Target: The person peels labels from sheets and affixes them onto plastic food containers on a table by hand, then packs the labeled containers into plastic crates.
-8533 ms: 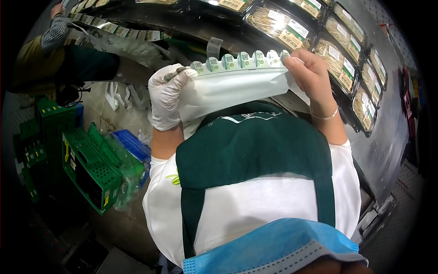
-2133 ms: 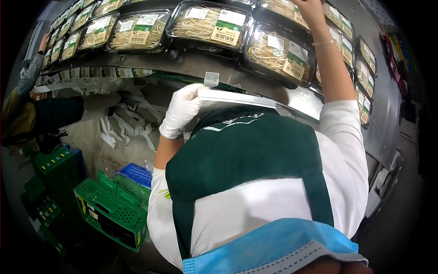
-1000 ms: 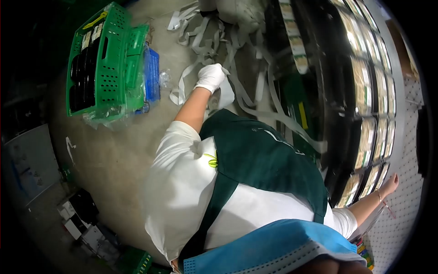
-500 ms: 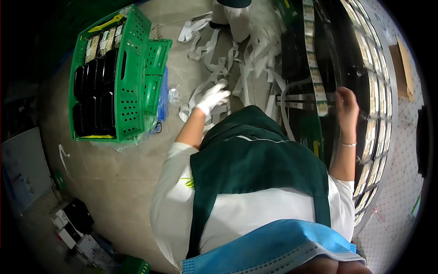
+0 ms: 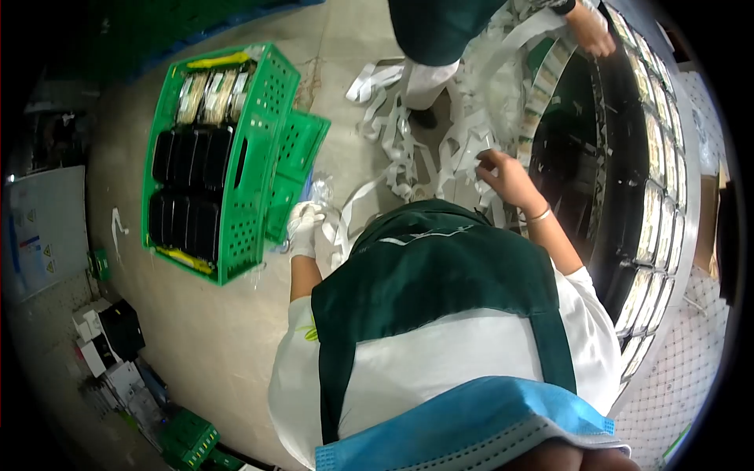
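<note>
My left hand [image 5: 305, 228], in a white glove, hangs beside the green crate on the left. Its fingers are loosely bent and apart, with nothing visible in them. In front of my apron, my bare right hand [image 5: 514, 184] has its fingers curled together at the tips. White strips behind those fingertips make it impossible to tell what they hold. A band of printed labels [image 5: 542, 94] runs past that hand on its far side. The green crate [image 5: 243, 196] holds black trays [image 5: 192, 157] and several packed trays with clear tops [image 5: 216, 96].
Tangled white backing strips [image 5: 400, 149] lie on the floor ahead. A co-worker's apron [image 5: 440, 27] and hand [image 5: 589, 30] are at the top. Rows of packed trays [image 5: 650, 220] line the conveyor on the right. Another green crate [image 5: 188, 436] stands lower left.
My right hand has moved left, away from the tray rows, to before my apron. My left hand has dropped back toward the crate. The co-worker has come nearer, one hand now showing.
</note>
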`<state>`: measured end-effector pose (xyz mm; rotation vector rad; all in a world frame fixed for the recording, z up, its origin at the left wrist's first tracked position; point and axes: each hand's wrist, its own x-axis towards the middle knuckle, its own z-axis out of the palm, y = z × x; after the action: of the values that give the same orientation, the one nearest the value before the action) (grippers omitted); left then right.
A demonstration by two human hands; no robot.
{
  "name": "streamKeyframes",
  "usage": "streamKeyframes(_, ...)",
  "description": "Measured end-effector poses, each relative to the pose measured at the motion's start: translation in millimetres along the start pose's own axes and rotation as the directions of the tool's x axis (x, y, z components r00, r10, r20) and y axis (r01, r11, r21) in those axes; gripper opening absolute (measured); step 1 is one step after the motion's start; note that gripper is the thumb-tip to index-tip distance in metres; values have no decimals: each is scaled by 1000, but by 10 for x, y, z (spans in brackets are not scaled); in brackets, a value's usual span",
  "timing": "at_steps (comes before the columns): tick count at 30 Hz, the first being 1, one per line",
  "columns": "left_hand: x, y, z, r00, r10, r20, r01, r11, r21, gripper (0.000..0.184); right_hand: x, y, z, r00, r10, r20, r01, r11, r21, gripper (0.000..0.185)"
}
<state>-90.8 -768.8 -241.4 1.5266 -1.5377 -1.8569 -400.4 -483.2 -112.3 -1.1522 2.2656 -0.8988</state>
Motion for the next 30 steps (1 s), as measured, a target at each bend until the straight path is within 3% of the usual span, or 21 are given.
streamKeyframes(2, 272, 205, 107, 950, 307, -59, -310, 950, -37, 13, 273, 125, -5, 999, -23, 40, 23, 1000, 4, 22)
streamKeyframes(4, 315, 685, 235, 900, 394, -185, -393, 918, 41, 16, 522, 187, -6, 991, -102, 91, 106, 993, -45, 22)
streamKeyframes(6, 375, 1059, 281, 729, 608, -313, -582, 792, 182, 17, 738, 219, 73, 986, -107, 128, 110, 994, -18, 23)
streamKeyframes(8, 489, 1394, 194, 532, 769, -355, -546, 632, 550, 18, 962, 119, 108, 976, -116, 185, 121, 993, -15, 25)
streamKeyframes(9, 537, 1578, 158, 431, 825, -365, -443, 546, 711, 21, 1087, 96, 139, 971, -115, 210, 109, 993, 38, 25)
streamKeyframes(10, 569, 1787, 94, 353, 904, -239, -322, 358, 877, 26, 1224, 65, 192, 961, -120, 251, 99, 991, 92, 26)
streamKeyframes(11, 659, 1940, 62, 324, 929, -180, -286, 278, 917, 30, 1375, 0, 209, 950, -120, 288, 94, 991, 100, 27)
streamKeyframes(12, 832, 2021, -3, 330, 939, -98, -282, 197, 939, 34, 1522, -92, 213, 939, -117, 324, 86, 990, 109, 28)
streamKeyframes(13, 1015, 2028, -57, 427, 901, -71, -276, 204, 939, 39, 1676, -168, 245, 931, -108, 350, 74, 991, 110, 28)
streamKeyframes(14, 1146, 2031, -17, 556, 820, -134, -298, 347, 889, 42, 1843, -209, 306, 926, -115, 360, 88, 992, 93, 29)
streamKeyframes(15, 1302, 2027, 33, 503, 859, -96, -401, 331, 854, 43, 2022, -246, 390, 916, -117, 384, 98, 993, 68, 30)
streamKeyframes(18, 1579, 2245, 173, 621, 782, -52, -347, 334, 876, 41, 2647, -589, 563, 884, -135, 448, 159, 987, -16, 33)
streamKeyframes(20, 1728, 2389, 230, 640, 764, -80, -382, 407, 830, 41, 3046, -716, 740, 878, -175, 445, 197, 980, -2, 33)
streamKeyframes(21, 1872, 2400, 226, 584, 811, -40, -431, 352, 831, 42, 3268, -740, 837, 879, -159, 450, 197, 980, -39, 32)
streamKeyframes(22, 1933, 2492, 252, 619, 785, -24, -401, 342, 850, 45, 3504, -686, 965, 896, -146, 419, 191, 979, -66, 32)
streamKeyframes(25, 2315, 2465, 235, 724, 681, -110, -307, 461, 832, 50, 4142, -369, 1232, 942, 19, 335, 38, 986, -165, 30)
streamKeyframes(26, 2394, 2474, 220, 875, 470, -118, -207, 581, 787, 45, 4317, -172, 1307, 945, 85, 316, -31, 984, -174, 28)
streamKeyframes(28, 2234, 2658, 294, 912, 399, -94, -182, 601, 778, 45, 4706, 342, 1495, 896, 342, 284, -225, 900, -374, 30)
streamKeyframes(30, 2270, 2559, 270, 868, 487, -96, -193, 510, 838, 43, 4936, 640, 1447, 864, 448, 227, -313, 834, -455, 34)
